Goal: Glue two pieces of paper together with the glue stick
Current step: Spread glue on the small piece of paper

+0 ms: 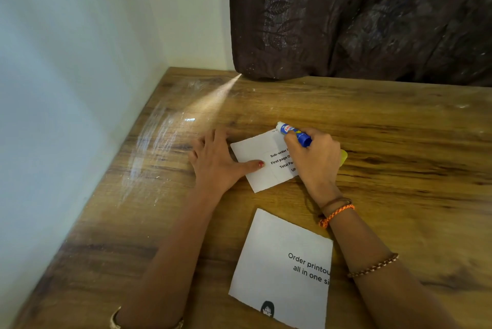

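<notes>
Head view showed the right hand (312, 158) curled round the glue stick (294, 133), its white end tilted down at the far edge of the small printed paper (262, 163) on the wooden table (399, 121). Flat and spread, the left hand (217, 162) pressed that sheet's left side, thumb lying across it. A second paper (282, 270) lay nearer, between the forearms. The right hand hid part of the small sheet's print and most of a yellow object (344, 157) behind it.
</notes>
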